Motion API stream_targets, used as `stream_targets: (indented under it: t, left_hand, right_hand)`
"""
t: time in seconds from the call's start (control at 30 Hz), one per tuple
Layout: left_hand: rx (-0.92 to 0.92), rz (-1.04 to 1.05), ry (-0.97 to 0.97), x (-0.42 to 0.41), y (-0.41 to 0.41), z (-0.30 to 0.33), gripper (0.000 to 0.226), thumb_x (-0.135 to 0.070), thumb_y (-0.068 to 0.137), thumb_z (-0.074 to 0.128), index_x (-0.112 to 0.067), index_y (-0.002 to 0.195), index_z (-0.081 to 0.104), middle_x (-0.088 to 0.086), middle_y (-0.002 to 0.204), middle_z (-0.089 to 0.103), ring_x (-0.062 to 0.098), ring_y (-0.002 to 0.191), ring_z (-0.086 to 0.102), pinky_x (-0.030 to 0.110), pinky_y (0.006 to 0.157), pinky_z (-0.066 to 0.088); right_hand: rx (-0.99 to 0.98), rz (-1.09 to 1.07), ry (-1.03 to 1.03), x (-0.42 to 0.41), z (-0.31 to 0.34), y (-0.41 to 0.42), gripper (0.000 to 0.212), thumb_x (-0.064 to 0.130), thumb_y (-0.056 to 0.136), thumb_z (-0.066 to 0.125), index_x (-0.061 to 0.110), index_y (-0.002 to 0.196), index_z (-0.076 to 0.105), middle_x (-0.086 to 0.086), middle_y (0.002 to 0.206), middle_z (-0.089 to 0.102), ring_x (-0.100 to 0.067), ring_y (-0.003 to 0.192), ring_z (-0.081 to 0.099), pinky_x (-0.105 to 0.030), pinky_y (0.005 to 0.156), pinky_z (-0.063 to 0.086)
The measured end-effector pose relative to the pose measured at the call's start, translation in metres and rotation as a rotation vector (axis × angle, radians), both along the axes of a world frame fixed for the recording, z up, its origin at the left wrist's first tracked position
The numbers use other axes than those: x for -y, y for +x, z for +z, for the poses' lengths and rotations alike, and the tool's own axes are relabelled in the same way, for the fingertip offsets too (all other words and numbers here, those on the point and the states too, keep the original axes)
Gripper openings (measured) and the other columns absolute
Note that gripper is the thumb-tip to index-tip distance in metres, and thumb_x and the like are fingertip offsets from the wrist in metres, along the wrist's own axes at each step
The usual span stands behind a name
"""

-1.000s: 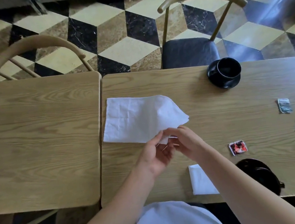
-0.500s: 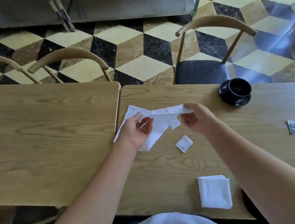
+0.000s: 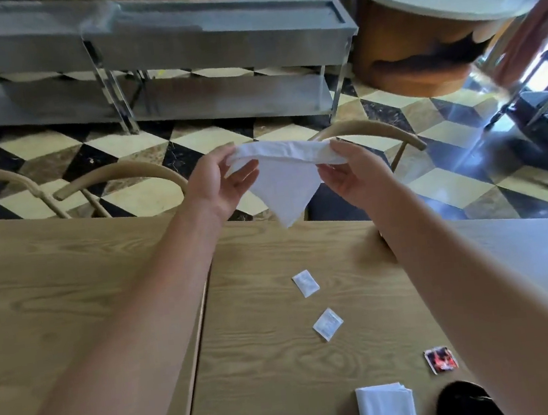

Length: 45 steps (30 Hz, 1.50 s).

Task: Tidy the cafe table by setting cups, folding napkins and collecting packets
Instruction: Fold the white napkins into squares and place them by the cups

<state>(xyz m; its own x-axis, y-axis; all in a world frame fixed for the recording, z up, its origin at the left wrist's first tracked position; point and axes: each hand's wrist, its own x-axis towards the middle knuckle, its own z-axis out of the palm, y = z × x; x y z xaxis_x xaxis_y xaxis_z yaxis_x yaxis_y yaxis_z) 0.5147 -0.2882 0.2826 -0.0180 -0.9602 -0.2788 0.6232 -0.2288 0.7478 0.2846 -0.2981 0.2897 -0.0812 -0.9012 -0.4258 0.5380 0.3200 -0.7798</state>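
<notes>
A white napkin (image 3: 283,185) hangs in the air above the far edge of the wooden table (image 3: 278,362), its lower corner pointing down. My left hand (image 3: 218,183) grips its upper left corner and my right hand (image 3: 354,173) grips its upper right corner. Two white packets (image 3: 305,282) (image 3: 328,323) lie on the table below. A red packet (image 3: 440,360) lies near the front right. A folded white napkin (image 3: 385,407) rests at the front edge beside a black cup (image 3: 466,404). My right forearm hides the table's right part.
A second wooden table (image 3: 55,320) adjoins on the left. Curved wooden chair backs (image 3: 117,178) (image 3: 373,129) stand behind both tables. Beyond them are a chequered floor, a steel counter (image 3: 176,40) and an orange round table (image 3: 418,44).
Both hands have lifted the napkin off the table and raised it up and away. Two white packets that lay under it now show. The camera has tilted up.
</notes>
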Motion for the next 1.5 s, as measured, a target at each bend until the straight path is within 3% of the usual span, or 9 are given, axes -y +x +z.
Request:
stream_targets:
  t: [0.13, 0.33, 0.47, 0.63, 0.83, 1.03, 1.13, 1.3, 1.5]
  left_hand:
    - [0.200, 0.032, 0.030, -0.036, -0.005, -0.034, 0.014, -0.019, 0.086, 0.067, -0.009, 0.096, 0.066, 0.007, 0.092, 0.065, 0.023, 0.083, 0.072, 0.037, 0.075, 0.060]
    - [0.334, -0.059, 0.365, -0.137, -0.009, -0.133, 0.014, -0.026, 0.076, 0.071, -0.020, 0.086, 0.065, 0.009, 0.091, 0.062, 0.021, 0.069, 0.073, 0.030, 0.056, 0.055]
    - [0.357, -0.223, 0.643, -0.211, -0.014, -0.193, 0.004, -0.013, 0.090, 0.062, -0.014, 0.092, 0.059, 0.010, 0.079, 0.051, 0.020, 0.050, 0.063, 0.024, 0.048, 0.044]
    - [0.474, -0.386, 0.799, -0.264, -0.009, -0.229, 0.019, 0.006, 0.087, 0.054, -0.008, 0.075, 0.049, 0.009, 0.053, 0.059, 0.017, 0.039, 0.053, 0.024, 0.047, 0.048]
    - [0.496, -0.295, 0.744, -0.258, -0.006, -0.231, 0.023, 0.004, 0.086, 0.054, -0.013, 0.102, 0.055, 0.011, 0.062, 0.067, 0.020, 0.045, 0.061, 0.026, 0.046, 0.049]
    - [0.322, -0.240, 0.624, -0.212, -0.002, -0.229, 0.015, -0.003, 0.088, 0.065, 0.004, 0.101, 0.068, 0.022, 0.098, 0.075, 0.031, 0.086, 0.075, 0.035, 0.068, 0.062]
    - [0.396, -0.256, 0.579, -0.188, 0.001, -0.230, 0.009, 0.006, 0.086, 0.064, 0.000, 0.094, 0.063, 0.018, 0.096, 0.076, 0.027, 0.086, 0.076, 0.031, 0.068, 0.060]
    - [0.842, -0.319, 0.507, -0.134, 0.000, -0.233, 0.011, -0.016, 0.089, 0.070, -0.011, 0.079, 0.071, -0.004, 0.058, 0.066, 0.004, 0.041, 0.054, 0.016, 0.039, 0.037]
    - [0.946, -0.259, 0.508, -0.054, -0.009, -0.256, 0.020, -0.023, 0.091, 0.066, -0.016, 0.074, 0.072, -0.019, 0.051, 0.062, -0.003, 0.043, 0.051, 0.015, 0.044, 0.036]
  right_hand:
    - [0.038, -0.037, 0.056, -0.036, -0.023, -0.011, 0.016, 0.009, 0.091, 0.072, 0.005, 0.105, 0.065, -0.012, 0.089, 0.078, -0.023, 0.081, 0.077, -0.028, 0.065, 0.060]
    - [-0.071, 0.058, 0.398, -0.134, -0.114, -0.028, 0.010, 0.011, 0.089, 0.071, 0.007, 0.097, 0.068, -0.008, 0.077, 0.075, -0.018, 0.065, 0.073, -0.027, 0.057, 0.058]
    - [-0.150, 0.104, 0.706, -0.215, -0.181, -0.035, 0.007, 0.008, 0.091, 0.069, 0.008, 0.092, 0.062, -0.010, 0.069, 0.063, -0.019, 0.053, 0.061, -0.021, 0.043, 0.050]
    - [-0.330, 0.205, 0.874, -0.274, -0.227, -0.041, 0.011, 0.003, 0.091, 0.068, 0.009, 0.094, 0.059, -0.008, 0.063, 0.053, -0.017, 0.051, 0.050, -0.025, 0.050, 0.041]
    - [-0.424, 0.244, 0.709, -0.267, -0.235, -0.042, 0.015, 0.002, 0.092, 0.064, 0.009, 0.105, 0.063, -0.008, 0.073, 0.063, -0.016, 0.049, 0.061, -0.026, 0.053, 0.047]
    - [-0.161, 0.238, 0.583, -0.226, -0.228, -0.056, 0.015, 0.006, 0.094, 0.054, 0.003, 0.101, 0.067, -0.012, 0.109, 0.077, -0.024, 0.095, 0.075, -0.030, 0.068, 0.054]
    - [-0.121, 0.307, 0.522, -0.203, -0.223, -0.060, 0.020, 0.004, 0.093, 0.056, 0.003, 0.108, 0.069, -0.005, 0.114, 0.077, -0.022, 0.105, 0.073, -0.031, 0.074, 0.056]
    - [-0.547, 0.405, 0.447, -0.150, -0.230, -0.057, 0.009, 0.016, 0.092, 0.069, 0.012, 0.084, 0.072, 0.000, 0.074, 0.073, -0.006, 0.055, 0.058, -0.018, 0.054, 0.045]
    - [-0.841, 0.430, 0.353, -0.072, -0.262, -0.057, 0.017, 0.028, 0.089, 0.071, 0.018, 0.075, 0.074, 0.017, 0.045, 0.050, -0.002, 0.039, 0.040, -0.018, 0.040, 0.030]
